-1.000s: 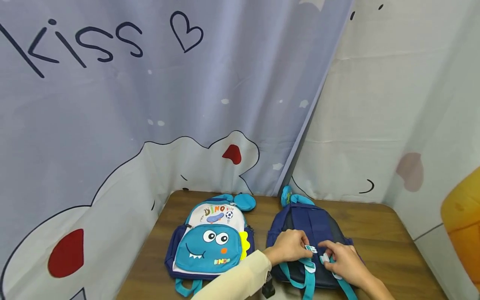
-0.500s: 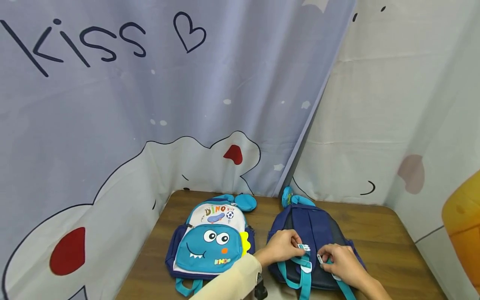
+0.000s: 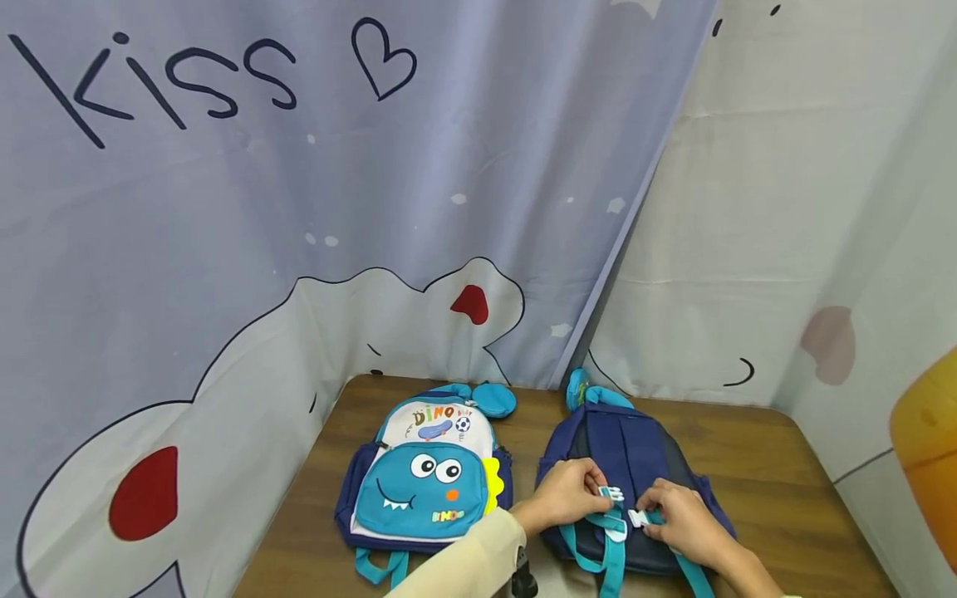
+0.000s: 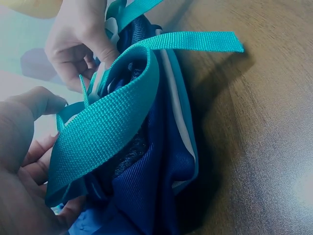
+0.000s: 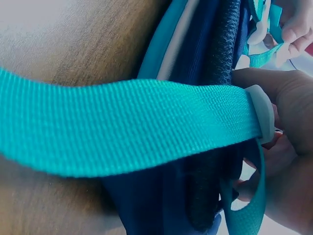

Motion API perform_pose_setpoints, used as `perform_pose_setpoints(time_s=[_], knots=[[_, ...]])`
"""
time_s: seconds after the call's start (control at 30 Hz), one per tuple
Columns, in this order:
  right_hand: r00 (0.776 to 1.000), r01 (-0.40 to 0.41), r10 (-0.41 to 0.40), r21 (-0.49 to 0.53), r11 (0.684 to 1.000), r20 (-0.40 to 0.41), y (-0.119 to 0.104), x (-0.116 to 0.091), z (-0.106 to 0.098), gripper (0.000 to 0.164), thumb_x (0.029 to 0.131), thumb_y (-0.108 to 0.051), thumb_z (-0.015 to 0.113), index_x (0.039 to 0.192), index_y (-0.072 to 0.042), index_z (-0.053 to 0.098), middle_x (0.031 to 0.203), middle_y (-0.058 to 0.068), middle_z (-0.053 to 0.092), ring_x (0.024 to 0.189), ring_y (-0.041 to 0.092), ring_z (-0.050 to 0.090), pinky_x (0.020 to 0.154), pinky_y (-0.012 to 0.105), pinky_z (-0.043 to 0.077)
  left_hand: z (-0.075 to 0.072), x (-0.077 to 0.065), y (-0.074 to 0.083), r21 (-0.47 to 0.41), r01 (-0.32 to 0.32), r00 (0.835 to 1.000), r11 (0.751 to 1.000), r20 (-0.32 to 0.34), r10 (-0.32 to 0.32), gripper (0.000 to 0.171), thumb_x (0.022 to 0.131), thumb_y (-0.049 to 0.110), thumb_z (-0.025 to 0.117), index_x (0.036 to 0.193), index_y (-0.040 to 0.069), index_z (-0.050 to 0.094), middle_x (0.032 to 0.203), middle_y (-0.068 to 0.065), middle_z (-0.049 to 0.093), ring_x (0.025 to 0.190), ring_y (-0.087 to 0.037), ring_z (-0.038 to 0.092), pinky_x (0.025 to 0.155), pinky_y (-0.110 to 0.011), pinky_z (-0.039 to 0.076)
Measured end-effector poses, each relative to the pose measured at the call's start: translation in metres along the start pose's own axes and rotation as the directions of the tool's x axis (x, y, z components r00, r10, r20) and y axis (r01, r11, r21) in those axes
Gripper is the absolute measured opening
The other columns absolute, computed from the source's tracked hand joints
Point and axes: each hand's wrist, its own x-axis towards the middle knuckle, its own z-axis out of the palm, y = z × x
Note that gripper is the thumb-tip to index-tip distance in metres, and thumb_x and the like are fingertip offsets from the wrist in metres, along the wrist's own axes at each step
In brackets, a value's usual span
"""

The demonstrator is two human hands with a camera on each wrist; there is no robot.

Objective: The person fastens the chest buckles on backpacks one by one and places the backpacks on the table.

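A navy backpack (image 3: 624, 440) lies with its black padded back and teal straps facing up. Over its lower half, my left hand (image 3: 564, 492) pinches the pronged half of a white plastic buckle (image 3: 615, 493), which sits on a teal strap. Opposite it, my right hand (image 3: 684, 519) holds the socket half of the buckle (image 3: 639, 518) between thumb and fingers. The two halves are apart, with a small gap between them. In the left wrist view, a loop of teal webbing (image 4: 107, 127) runs beside the left fingers. A white strap slider (image 5: 264, 112) shows by the right hand.
A second backpack (image 3: 422, 490) with a dinosaur face lies front up to the left, near the left sleeve (image 3: 474, 556). Both bags are on a brown wooden table (image 3: 777, 490). Printed curtains (image 3: 419, 183) hang behind it.
My left hand has shifted slightly left with the pronged half. The socket half, seen edge-on half a second ago, has turned in my right hand and now points left toward the prongs.
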Motion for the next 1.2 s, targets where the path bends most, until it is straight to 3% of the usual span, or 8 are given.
perform_pose_setpoints(time_s=[0.3, 0.67, 1.2], knots=[[0.993, 0.036, -0.033, 0.022, 0.999, -0.112, -0.006, 0.001, -0.007, 0.02, 0.085, -0.014, 0.087, 0.098, -0.021, 0.073, 0.073, -0.016, 0.055, 0.063, -0.005, 0.046, 0.059, 0.022, 0.039, 0.001, 0.001, -0.002, 0.007, -0.005, 1.0, 1.0, -0.004, 0.005, 0.021, 0.085, 0.023, 0.089, 0.092, 0.016, 0.07, 0.078, 0.014, 0.064, 0.067, 0.006, 0.056, 0.067, -0.013, 0.048], [0.954, 0.125, -0.133, -0.045, 0.991, -0.269, -0.008, 0.004, -0.008, 0.027, 0.081, -0.012, 0.091, 0.095, -0.029, 0.076, 0.079, -0.024, 0.055, 0.065, -0.007, 0.043, 0.062, 0.023, 0.034, 0.0, 0.002, 0.002, -0.014, -0.028, 1.0, 1.0, -0.009, 0.028, 0.021, 0.085, 0.021, 0.09, 0.092, 0.015, 0.07, 0.079, 0.01, 0.066, 0.067, 0.006, 0.055, 0.066, -0.014, 0.047], [0.967, 0.071, -0.086, -0.069, 0.995, -0.24, -0.012, 0.0, -0.01, 0.024, 0.084, -0.017, 0.09, 0.099, -0.032, 0.078, 0.085, -0.025, 0.059, 0.069, -0.007, 0.046, 0.068, 0.026, 0.034, 0.003, 0.002, 0.002, -0.043, -0.073, 0.997, 0.996, 0.003, 0.073, 0.019, 0.088, 0.022, 0.088, 0.096, 0.015, 0.072, 0.085, 0.007, 0.071, 0.071, 0.008, 0.058, 0.07, -0.013, 0.049]])
